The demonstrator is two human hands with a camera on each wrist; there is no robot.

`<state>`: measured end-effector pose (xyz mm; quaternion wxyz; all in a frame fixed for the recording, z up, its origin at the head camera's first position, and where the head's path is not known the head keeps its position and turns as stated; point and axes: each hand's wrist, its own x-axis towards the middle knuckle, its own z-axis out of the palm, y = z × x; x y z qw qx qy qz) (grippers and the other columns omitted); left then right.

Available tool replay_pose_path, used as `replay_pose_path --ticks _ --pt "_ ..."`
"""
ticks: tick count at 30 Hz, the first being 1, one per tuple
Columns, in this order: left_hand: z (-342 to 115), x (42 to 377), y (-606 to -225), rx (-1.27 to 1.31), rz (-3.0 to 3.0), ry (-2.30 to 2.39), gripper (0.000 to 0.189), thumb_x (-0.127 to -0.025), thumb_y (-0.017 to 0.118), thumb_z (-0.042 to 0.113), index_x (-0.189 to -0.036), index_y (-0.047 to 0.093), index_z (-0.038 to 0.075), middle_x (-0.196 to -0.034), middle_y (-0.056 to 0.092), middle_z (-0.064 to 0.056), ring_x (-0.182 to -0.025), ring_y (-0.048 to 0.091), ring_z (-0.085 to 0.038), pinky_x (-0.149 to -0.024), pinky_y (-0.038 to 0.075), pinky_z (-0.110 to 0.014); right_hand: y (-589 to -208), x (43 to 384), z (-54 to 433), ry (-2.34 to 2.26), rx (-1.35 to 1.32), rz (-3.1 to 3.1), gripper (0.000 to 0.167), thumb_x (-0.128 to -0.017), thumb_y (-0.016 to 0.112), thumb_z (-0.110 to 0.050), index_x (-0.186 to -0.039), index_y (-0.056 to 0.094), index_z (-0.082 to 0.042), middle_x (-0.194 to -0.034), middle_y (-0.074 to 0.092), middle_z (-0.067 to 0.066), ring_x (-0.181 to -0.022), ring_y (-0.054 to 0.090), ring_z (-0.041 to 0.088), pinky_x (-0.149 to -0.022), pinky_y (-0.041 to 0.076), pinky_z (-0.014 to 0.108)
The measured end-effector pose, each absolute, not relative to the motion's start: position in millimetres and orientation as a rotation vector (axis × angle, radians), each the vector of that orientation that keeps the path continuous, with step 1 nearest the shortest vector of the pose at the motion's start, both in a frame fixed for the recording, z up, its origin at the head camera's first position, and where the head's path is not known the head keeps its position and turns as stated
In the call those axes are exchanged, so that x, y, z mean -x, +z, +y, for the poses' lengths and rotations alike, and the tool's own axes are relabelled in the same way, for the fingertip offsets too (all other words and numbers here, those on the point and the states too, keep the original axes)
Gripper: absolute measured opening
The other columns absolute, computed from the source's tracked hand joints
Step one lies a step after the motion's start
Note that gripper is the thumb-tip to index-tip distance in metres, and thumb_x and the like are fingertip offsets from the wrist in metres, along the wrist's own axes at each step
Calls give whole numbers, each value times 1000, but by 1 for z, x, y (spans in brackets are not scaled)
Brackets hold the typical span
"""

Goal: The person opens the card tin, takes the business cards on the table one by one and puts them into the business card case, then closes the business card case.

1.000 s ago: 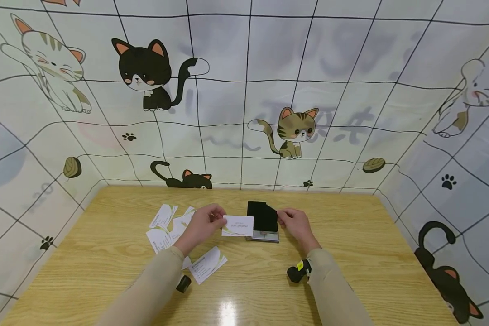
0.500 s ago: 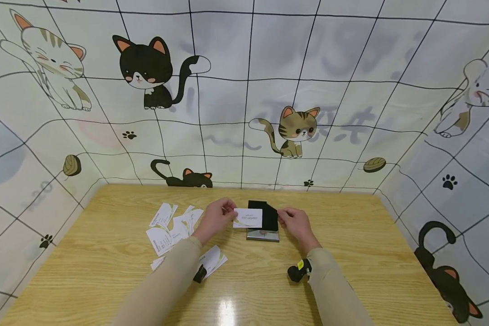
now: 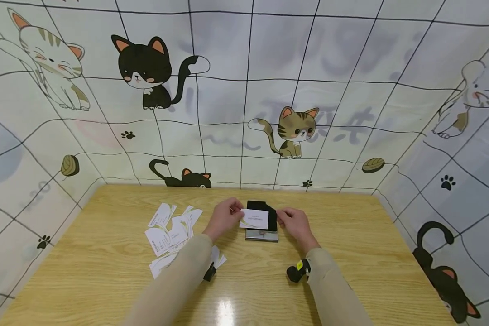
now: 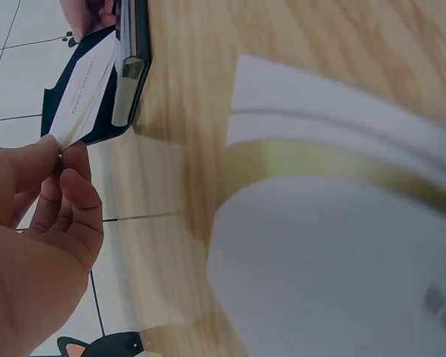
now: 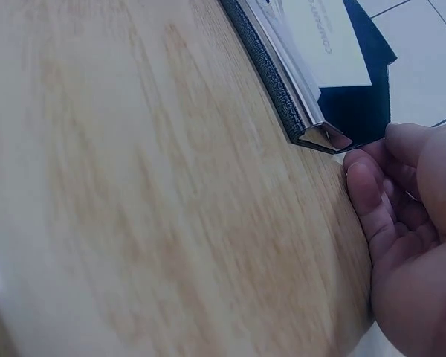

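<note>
My left hand pinches a white business card by its left end, between thumb and fingers. The card overlaps the raised black flap of a card holder in the head view. Below that flap shows the holder's shiny metal body, which lies on the table. My right hand pinches the right edge of the flap. In the right wrist view the fingers of the right hand sit at the corner of the card holder, whose outside is dark and textured.
Several loose white business cards are spread on the wooden table at the left. More cards lie partly under the left forearm. A cloth backdrop with cartoon cats rises behind the table.
My left hand has moved right with the business card, which now overlaps the black flap more. The right hand stays at the flap's edge.
</note>
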<state>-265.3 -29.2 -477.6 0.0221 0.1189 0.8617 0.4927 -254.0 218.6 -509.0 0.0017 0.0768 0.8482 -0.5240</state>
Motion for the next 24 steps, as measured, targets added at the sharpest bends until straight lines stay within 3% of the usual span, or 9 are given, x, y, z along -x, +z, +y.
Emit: replay_pose_path --ticks 24 --pt "-4 269 -488 -391 2750 1461 7 -93 74 2 -95 68 6 -83 64 -3 -79 57 -16 -75 50 -31 -509 254 217 -1646 -275 2652 26 -106 60 -21 -100 75 -1 -83 68 7 -74 61 17 -70 49 28"
